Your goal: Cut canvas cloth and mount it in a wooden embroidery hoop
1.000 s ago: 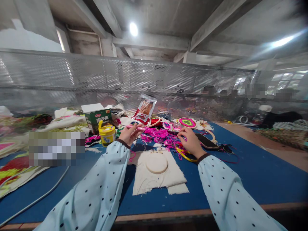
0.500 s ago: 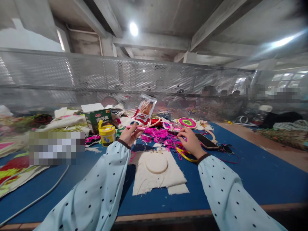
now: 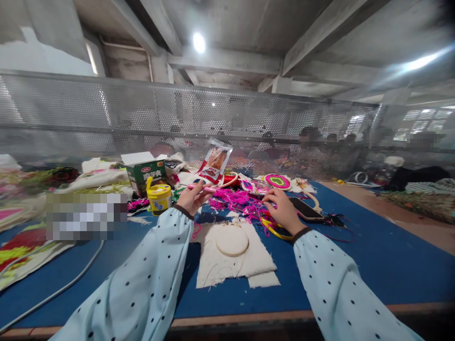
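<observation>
My left hand (image 3: 192, 199) is closed around a slim pink punch needle (image 3: 206, 188), held nearly level with its tip toward the right. Across from it, my right hand (image 3: 279, 208) has thumb and forefinger pinched together; whatever they hold, if anything, is too fine to make out. Between and behind the hands lies a tangle of bright pink yarn (image 3: 231, 199). Nearer to me, a round embroidery hoop (image 3: 232, 255) rests on a piece of white cloth (image 3: 213, 273) with frayed edges. A yellow hoop (image 3: 279, 233) lies just under my right hand.
A yellow tub (image 3: 158, 201) and a green box (image 3: 142, 173) stand at left. Behind are a red food packet (image 3: 215, 161) and a pink-and-green embroidered piece (image 3: 277, 182). A phone (image 3: 306, 208) lies right of my right hand. A grey cable (image 3: 71, 287) crosses the left side.
The view has shifted very slightly. Both hands keep nearly the same place and grip, and the hoop and cloth have not moved.
</observation>
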